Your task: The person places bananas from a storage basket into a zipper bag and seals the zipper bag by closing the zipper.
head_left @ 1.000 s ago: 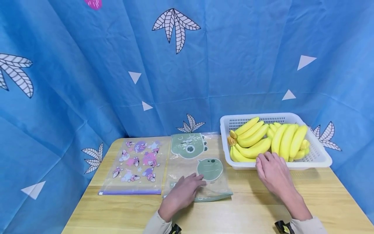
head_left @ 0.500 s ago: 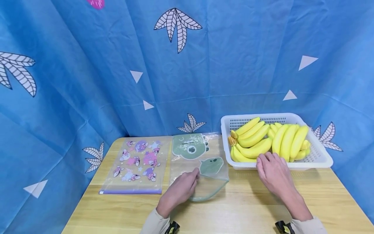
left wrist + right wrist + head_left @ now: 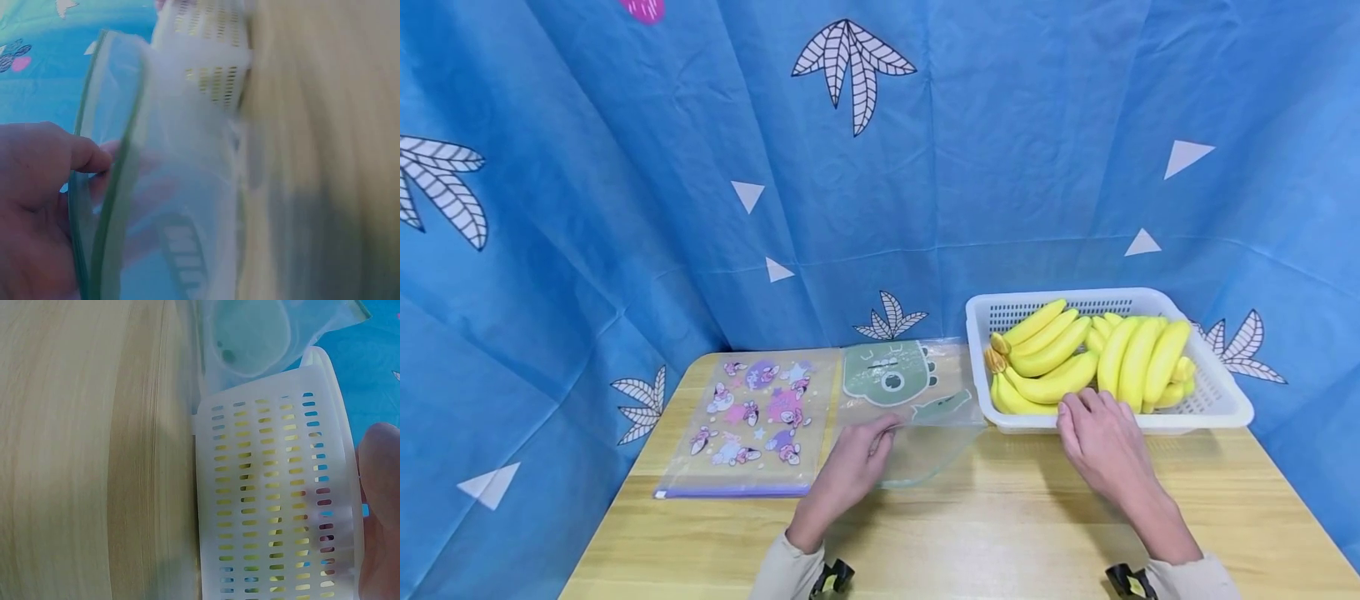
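Observation:
In the head view my left hand (image 3: 853, 458) pinches the near edge of a clear zip bag (image 3: 925, 450) printed with green dinosaurs, lifting its top layer. The left wrist view shows the thumb (image 3: 90, 156) over one green zip strip (image 3: 122, 169), the two strips standing apart; other fingers show through the plastic. My right hand (image 3: 1105, 442) grips the front rim of a white basket (image 3: 1217, 408), fingers curled over it beside the yellow bananas (image 3: 1052, 379). Through the basket's slots in the right wrist view, parts of those fingers show, with the thumb (image 3: 378, 462) at the rim.
Left of the dinosaur bag lies a second clear zip bag (image 3: 752, 425) with pink and purple prints and a purple zip strip. Both bags and the basket are on a wooden table (image 3: 970, 542). A blue patterned curtain (image 3: 1022, 167) hangs behind the table.
My left hand has taken hold of the dinosaur bag's near edge and raised it, folding the top layer back so the mouth spreads apart. My right hand stays at the basket rim.

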The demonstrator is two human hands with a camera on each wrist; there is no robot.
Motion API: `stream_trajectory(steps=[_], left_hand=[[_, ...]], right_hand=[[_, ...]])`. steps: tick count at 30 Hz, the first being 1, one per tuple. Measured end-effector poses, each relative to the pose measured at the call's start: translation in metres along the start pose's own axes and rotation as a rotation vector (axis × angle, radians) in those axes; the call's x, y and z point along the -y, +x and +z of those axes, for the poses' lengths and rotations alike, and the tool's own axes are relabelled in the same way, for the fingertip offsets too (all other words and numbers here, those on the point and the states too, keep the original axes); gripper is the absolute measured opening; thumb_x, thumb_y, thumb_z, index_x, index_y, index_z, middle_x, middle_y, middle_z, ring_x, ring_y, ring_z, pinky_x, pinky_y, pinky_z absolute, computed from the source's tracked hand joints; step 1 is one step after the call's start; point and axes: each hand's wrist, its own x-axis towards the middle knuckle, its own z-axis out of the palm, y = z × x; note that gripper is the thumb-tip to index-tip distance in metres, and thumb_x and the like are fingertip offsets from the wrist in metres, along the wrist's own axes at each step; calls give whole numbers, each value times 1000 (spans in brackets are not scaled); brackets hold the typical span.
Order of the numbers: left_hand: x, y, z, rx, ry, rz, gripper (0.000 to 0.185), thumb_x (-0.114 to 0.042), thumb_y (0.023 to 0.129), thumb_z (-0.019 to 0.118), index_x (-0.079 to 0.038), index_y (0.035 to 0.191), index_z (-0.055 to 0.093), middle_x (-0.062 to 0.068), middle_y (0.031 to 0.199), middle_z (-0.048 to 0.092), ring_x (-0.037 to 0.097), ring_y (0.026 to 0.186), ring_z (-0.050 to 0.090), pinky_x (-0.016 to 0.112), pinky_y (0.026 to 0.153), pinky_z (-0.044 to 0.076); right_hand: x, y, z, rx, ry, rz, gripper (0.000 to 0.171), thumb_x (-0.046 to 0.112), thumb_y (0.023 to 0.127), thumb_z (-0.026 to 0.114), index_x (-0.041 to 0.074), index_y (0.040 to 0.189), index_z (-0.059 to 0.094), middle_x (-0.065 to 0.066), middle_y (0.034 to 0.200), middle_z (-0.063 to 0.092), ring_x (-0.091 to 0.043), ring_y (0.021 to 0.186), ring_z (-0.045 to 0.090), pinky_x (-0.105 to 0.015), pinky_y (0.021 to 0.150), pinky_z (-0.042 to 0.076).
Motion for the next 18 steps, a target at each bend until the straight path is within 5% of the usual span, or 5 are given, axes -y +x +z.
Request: stream_trajectory(steps=[6,9,14,16,18], left_hand=[[-5,-2,-14,-17,-58,29,37,-2,106,48,-13,137,66,1,75,59,0,48,29,24,53,40],[-10,-4,-22,-58,-86,40,38,-4,107,45,-14,139,64,3,111,72,2,60,44,28,69,51],[-16,-8,-35,-157,-121,42,36,-5,109,42,-14,138,62,0,141,62,16,118,63,42,107,48],[-18,-8,-40,-200,-132,31,37,-5,109,40,-14,138,61,0,144,60,15,117,63,40,106,48],[-20,-9,-47,-252,-149,16,38,-4,109,39,-13,138,61,3,139,64,11,87,67,35,90,55]], right_hand=[[2,-1,-1,10,3,9,26,17,100,49,14,75,50,-7,78,55,-31,72,50,-40,62,34],[2,-2,-1,14,4,14,24,17,100,49,13,77,53,-7,79,56,-31,72,50,-41,62,34],[3,-2,-1,15,2,14,24,17,101,48,12,78,54,-8,80,56,-32,73,50,-40,63,34],[3,-1,-1,12,2,10,25,17,101,47,12,78,53,-8,79,55,-32,73,50,-40,62,34],[3,-1,-1,8,1,3,25,17,101,47,12,77,53,-8,79,55,-33,73,50,-40,62,34]])
